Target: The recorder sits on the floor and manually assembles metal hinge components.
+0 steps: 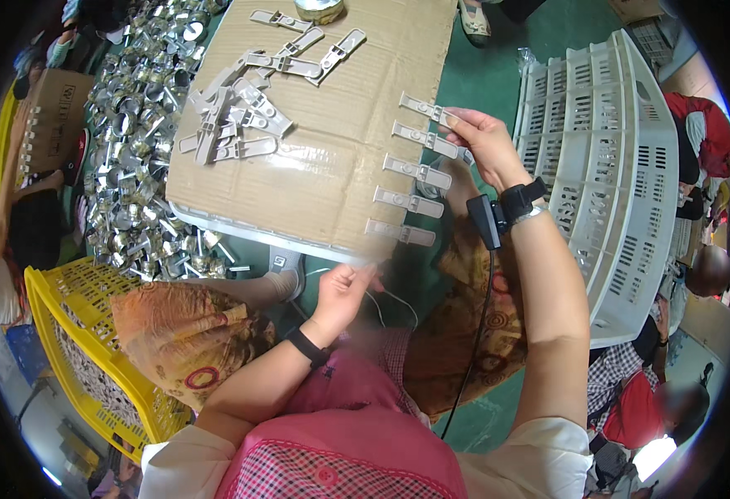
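My right hand pinches the outer end of the farthest grey plastic clip in a column along the cardboard's right edge. Below that one, several like clips lie side by side, their ends sticking out past the edge. My left hand is closed, its fingertips together at the cardboard's near edge; a blur there hides what they hold, if anything. A thin white cord loops beside those fingers. Farther left on the cardboard sheet is a loose pile of the same grey clips.
A round metal tin sits at the cardboard's far edge. Many shiny metal cup-shaped parts with stems heap on the left. A yellow crate stands near left, white plastic crates on the right. Other people are around both sides.
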